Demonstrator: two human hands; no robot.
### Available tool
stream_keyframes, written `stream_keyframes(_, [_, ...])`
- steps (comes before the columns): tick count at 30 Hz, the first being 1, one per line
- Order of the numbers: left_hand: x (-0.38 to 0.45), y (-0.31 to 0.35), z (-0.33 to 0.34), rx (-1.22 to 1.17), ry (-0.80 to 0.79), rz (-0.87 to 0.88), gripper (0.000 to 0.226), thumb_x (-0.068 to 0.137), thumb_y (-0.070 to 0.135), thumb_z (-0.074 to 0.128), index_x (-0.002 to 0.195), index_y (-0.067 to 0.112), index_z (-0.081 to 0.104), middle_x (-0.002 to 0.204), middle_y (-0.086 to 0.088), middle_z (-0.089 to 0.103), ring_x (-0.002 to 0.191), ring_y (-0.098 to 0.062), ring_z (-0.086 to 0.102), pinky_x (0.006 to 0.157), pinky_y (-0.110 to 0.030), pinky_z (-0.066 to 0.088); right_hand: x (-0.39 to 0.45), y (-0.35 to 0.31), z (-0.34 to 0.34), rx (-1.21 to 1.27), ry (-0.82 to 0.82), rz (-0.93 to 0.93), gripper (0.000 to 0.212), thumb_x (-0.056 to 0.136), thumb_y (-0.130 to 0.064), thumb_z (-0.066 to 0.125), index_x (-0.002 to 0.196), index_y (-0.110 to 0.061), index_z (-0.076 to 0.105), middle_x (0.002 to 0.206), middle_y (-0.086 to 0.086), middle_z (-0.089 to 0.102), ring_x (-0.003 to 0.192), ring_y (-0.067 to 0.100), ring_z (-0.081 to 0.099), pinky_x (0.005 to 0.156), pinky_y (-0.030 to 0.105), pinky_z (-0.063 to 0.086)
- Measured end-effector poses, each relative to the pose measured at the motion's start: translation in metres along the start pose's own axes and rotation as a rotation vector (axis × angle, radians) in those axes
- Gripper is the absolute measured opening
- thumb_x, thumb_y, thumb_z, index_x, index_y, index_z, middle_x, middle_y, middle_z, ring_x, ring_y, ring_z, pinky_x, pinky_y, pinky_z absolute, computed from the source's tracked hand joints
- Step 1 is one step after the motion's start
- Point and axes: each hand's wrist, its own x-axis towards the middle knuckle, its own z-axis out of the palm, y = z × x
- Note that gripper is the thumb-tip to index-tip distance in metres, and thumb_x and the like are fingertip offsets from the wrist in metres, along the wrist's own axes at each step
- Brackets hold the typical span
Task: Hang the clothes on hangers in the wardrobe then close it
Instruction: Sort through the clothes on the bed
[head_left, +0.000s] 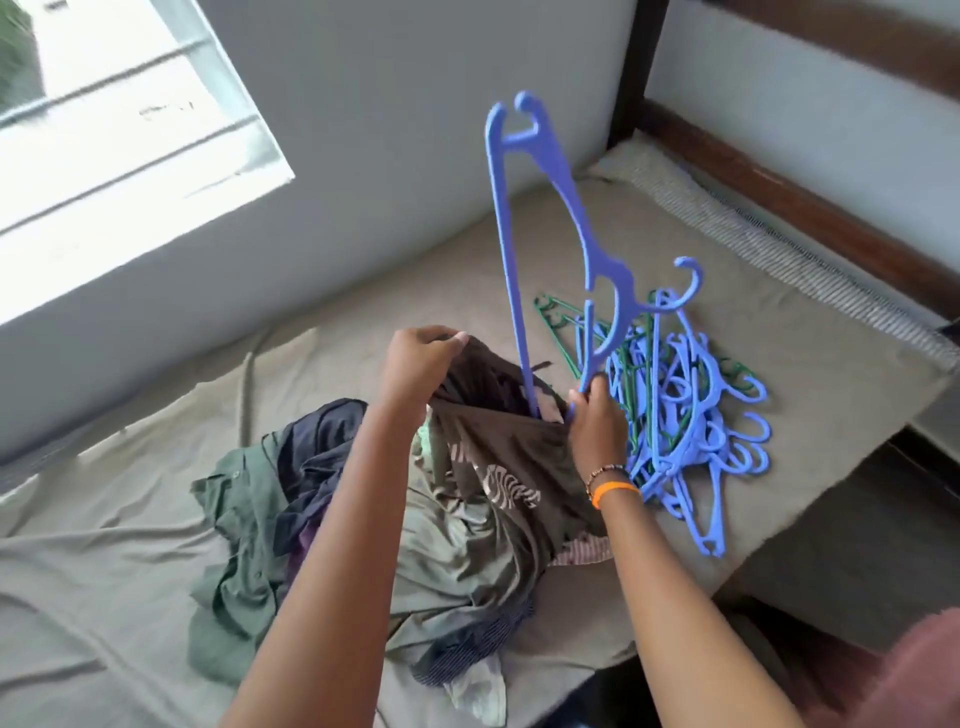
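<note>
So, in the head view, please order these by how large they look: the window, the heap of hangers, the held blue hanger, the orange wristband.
1. window
2. heap of hangers
3. blue hanger, held upright nearer the camera, so it is close to the heap; unsure
4. orange wristband

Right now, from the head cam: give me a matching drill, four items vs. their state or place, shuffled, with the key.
Items
1. blue hanger
2. brown shirt
3. hanger pile
4. green shirt

States
A. lying tangled on the bed, right of the clothes
B. pinched at its opening by the left hand
C. held up on end by the right hand
D. lying crumpled at the left of the clothes heap

Pairs: 1-C, 2-B, 3-A, 4-D
</note>
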Motion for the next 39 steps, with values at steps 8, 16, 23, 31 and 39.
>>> stream_keyframes(8, [-0.068,-0.002,-0.028,-0.082,-0.16,0.118,0.017,0.091,0.001,0.055,0.096,-0.003,0.071,0.063,0.008,0.064,0.064,-0.002,0.058,0.058,-0.006,0.044,-0.061,-0.062,-0.048,0.408,0.093,-0.024,0.034,0.076,0.016,0.046,0.092,-0.013,0.051,0.081,0.004,0.061,0.081,0.028,0.062,0.082,0.043,0.051])
stream_keyframes(16, [-0.151,-0.014,-0.103,-0.458,-0.492,0.023,0.032,0.094,0.033,0.053,0.096,0.004,0.065,0.068,-0.006,0.066,0.064,-0.021,0.064,0.06,-0.025,0.053,-0.14,-0.059,-0.089,0.196,0.246,-0.094,0.037,0.079,0.009,0.061,0.115,0.003,0.053,0.106,0.025,0.065,0.1,0.035,0.061,0.083,0.033,0.041])
stream_keyframes(23, [-0.202,-0.021,-0.122,-0.602,-0.712,-0.033,0.067,0.082,0.067,0.043,0.063,0.009,0.073,0.069,-0.008,0.063,0.06,-0.021,0.063,0.06,-0.026,0.05,-0.207,-0.028,-0.136,-0.118,0.581,-0.015,0.041,0.079,0.013,0.054,0.119,0.006,0.052,0.113,0.026,0.059,0.107,0.04,0.054,0.089,0.041,0.038])
stream_keyframes(31, [-0.241,-0.008,-0.106,-0.576,-0.725,0.023,0.058,0.071,0.066,0.055,0.051,0.012,0.047,0.059,-0.005,0.03,0.053,-0.02,0.031,0.053,-0.028,0.024,-0.275,-0.026,-0.186,0.056,0.564,0.015,0.028,0.074,0.012,0.063,0.095,-0.007,0.058,0.086,0.014,0.061,0.078,0.024,0.053,0.063,0.026,0.031])
stream_keyframes(39, [-0.289,-0.012,-0.066,-0.483,-1.007,-0.04,0.058,0.055,0.039,0.069,0.1,0.003,0.062,0.093,-0.01,0.045,0.075,-0.025,0.047,0.067,-0.035,0.04,-0.381,-0.002,-0.253,0.528,0.568,-0.067,0.02,0.078,-0.045,0.064,0.078,-0.025,0.059,0.06,-0.019,0.057,0.061,-0.004,0.048,0.06,0.009,0.037])
